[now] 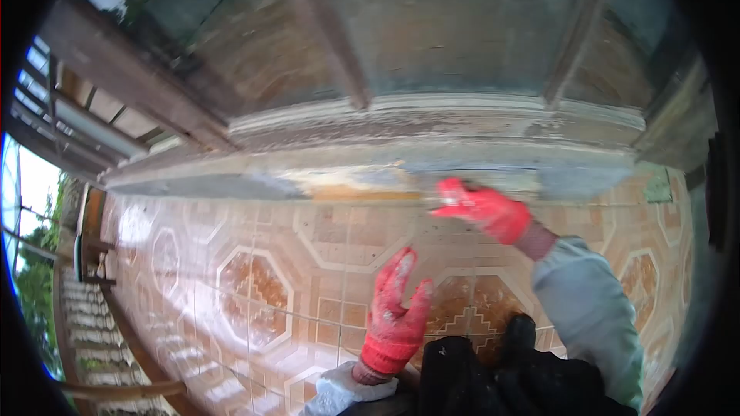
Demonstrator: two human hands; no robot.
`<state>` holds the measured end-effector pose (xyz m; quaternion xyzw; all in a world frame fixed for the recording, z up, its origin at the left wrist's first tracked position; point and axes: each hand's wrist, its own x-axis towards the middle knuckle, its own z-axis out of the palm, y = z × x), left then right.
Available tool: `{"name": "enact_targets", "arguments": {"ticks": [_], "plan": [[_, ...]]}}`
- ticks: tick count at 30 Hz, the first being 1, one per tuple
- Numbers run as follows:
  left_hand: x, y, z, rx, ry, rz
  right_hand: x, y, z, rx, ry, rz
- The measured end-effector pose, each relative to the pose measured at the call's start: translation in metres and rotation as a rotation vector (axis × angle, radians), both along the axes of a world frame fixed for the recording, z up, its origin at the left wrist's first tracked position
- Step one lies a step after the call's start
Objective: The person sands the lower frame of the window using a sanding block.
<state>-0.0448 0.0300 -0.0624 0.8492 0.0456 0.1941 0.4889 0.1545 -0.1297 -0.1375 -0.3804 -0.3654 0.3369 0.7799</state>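
Note:
Both hands wear red gloves with whitish smears. My right hand (482,208) is at the low ledge (347,173) below the windows, its fingers bent and blurred by motion. What it holds, if anything, cannot be made out. Around it the ledge shows worn grey, white and orange-brown patches. Lower and to the left, my left hand (397,308) hangs over the patterned tile floor (308,293), thumb and fingers apart, holding nothing.
Glass panes (455,23) between weathered wooden frames (320,23) rise above the ledge. At the left are a railing with balusters (92,323) and greenery. A small greenish piece (658,185) lies near the right corner. Dark-clothed legs (493,381) are at the bottom.

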Motion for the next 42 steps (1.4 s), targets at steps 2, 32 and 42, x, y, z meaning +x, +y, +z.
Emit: {"name": "enact_targets", "arguments": {"ticks": [2, 32, 42], "plan": [[-0.001, 0.004, -0.001, -0.081, -0.068, -0.028, 0.002, -0.090, 0.000, -0.299, 0.031, -0.271], [-0.007, 0.016, -0.011, -0.131, -0.141, 0.001, 0.037, -0.233, -0.065, -1.411, -1.966, -0.795], [-0.018, 0.020, 0.005, 0.135, -0.133, 0.086, -0.017, 0.118, 0.030, -0.974, -2.957, -0.390]]}}
